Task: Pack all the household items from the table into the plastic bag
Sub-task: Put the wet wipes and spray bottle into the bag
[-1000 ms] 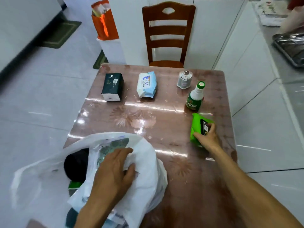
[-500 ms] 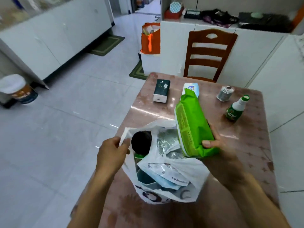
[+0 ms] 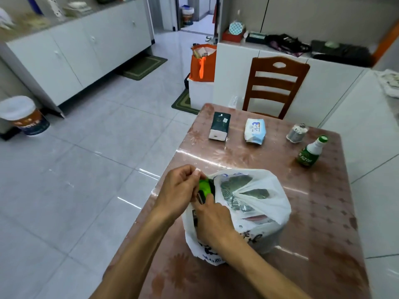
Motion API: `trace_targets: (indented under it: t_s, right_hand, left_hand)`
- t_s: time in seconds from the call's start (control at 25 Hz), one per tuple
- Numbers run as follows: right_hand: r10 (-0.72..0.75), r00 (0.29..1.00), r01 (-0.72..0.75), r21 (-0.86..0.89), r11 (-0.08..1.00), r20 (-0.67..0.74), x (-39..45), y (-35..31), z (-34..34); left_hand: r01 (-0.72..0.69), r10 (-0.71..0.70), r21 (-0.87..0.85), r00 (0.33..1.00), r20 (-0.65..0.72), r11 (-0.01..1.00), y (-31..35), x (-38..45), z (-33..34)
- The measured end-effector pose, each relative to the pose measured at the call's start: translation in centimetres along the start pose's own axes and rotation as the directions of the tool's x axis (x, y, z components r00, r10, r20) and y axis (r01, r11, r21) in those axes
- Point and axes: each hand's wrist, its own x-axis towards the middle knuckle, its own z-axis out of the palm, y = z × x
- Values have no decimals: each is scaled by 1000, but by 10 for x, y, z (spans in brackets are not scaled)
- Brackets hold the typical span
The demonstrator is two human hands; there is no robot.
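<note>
Tabletop — green pack between both hands at bag mouth.

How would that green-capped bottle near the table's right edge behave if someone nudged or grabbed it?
The green-capped bottle stands upright, tall and narrow at the neck, so a sideways nudge would probably tip it. Once down, its round body would likely roll on the glossy table. It looks rigid, probably easy to grip.

Pale glossy tiles covered the floor, catching streaks of light. White cabinets lined the left wall, a green mat at their foot. A brown wooden chair stood behind the pink patterned counter, near an open doorway.
</note>
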Motion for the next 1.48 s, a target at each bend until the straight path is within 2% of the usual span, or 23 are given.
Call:
trace_targets:
  t_s: [0.08,0.12,0.16,0.28,0.36,0.44,0.48,0.52,0.6,0.68,0.8,0.88,0.92,0.96,1.0,1.04,1.08,1.12,1.2,1.24,1.32,1.4,1.48]
  right_hand:
    - [-32,989,20,87,996,147,6,14,-6]
    - [-33,984,6,150,989,173,6,25,-9]
    - [-26,990,4,157,988,138,3,32,-8]
    - [-16,1000,16,-33,999,-16,-5,22,11]
    - [-57,998,58,-24,998,30,-4,20,15]
    - [-86,992,80,72,994,91,-6,46,-4]
    - [-76,994,74,31,997,73,-7,66,-14]
    - [-23,1000,24,-60,998,17,-10,87,-22]
    - [159,975,-189,-205,960,-153,-22,119,-38]
    - [273,927,-332,-220,917,-258,-26,142,-51]
    - [390,902,-416,-132,900,-183,-29,164,-73]
    - [472,874,-482,-85,872,-115,-33,169,-84]
    - [483,872,-489,-96,867,-81,-35,167,-89]
    - [455,887,-461,-110,881,-75,-38,165,-94]
    - [384,917,-394,-99,914,-111,-39,162,-99]
    - [296,938,-306,-31,951,-180,-40,160,-106]
    - [228,935,-213,82,974,-273,-40,162,-113]
    - [199,906,-128,208,970,-374,-36,168,-121]
    - [246,804,-20,390,921,-541,-16,200,-126]
    - [314,759,-29,453,891,-570,-3,227,-123]
    - [481,707,-170,535,828,-519,27,290,-112]
    - [590,699,-366,506,781,-404,54,356,-101]
    - [653,704,-494,468,733,-279,78,407,-98]
  left_hand:
    - [25,-25,-36,999,-26,999,-4,0,-4]
    - [51,-55,-88,998,-39,995,-6,0,-6]
    - [64,-71,-138,997,-43,988,-8,0,-8]
    - [38,-42,-129,999,-25,991,-11,-3,-3]
    - [43,-50,-107,996,-72,993,-9,-2,-2]
    - [65,-70,-85,996,-47,994,-7,5,-5]
    - [79,-81,-74,996,-27,994,-7,8,-6]
    - [101,-103,-84,994,-24,991,-9,11,-4]
    - [160,-170,-151,984,-59,976,-10,15,5]
    - [171,-189,-185,978,-88,968,-8,18,14]
    - [79,-102,-180,987,-126,981,-1,28,11]
    - [35,-45,-99,994,-102,994,5,35,6]
    - [38,-38,3,996,-76,999,6,38,7]
    - [49,-41,177,998,-52,983,8,41,9]
    - [57,-35,413,998,-60,909,8,44,12]
    - [74,-1,630,993,-116,773,9,46,15]
    - [101,84,760,976,-200,642,12,47,20]
    - [104,197,813,945,-260,573,17,49,27]
    - [8,345,815,903,-255,579,25,57,41]
    - [-60,350,802,917,-191,594,25,65,53]
    - [-158,306,760,950,-57,631,21,79,85]
    - [-155,232,729,973,-6,667,12,92,118]
    - [-134,167,708,986,24,694,-1,103,139]
